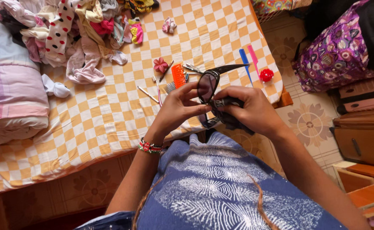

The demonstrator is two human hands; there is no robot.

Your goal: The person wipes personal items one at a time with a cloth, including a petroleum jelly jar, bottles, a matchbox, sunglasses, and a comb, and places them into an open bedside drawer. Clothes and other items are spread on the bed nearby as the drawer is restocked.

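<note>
Sunglasses (208, 85) held between both hands above bed edge, long axis running up-right. Left hand (176, 108) fingers pinched lens rim; right hand (248, 108) pressed dark cloth (225, 111) against frame underside.

Dark-lensed black plastic sunglasses (210, 83): held up between both hands above the bed's edge, one lens facing the camera, one arm sticking out to the right.
Dark patterned cloth (225, 111): bunched against the lower frame, hanging down beneath it.
</note>
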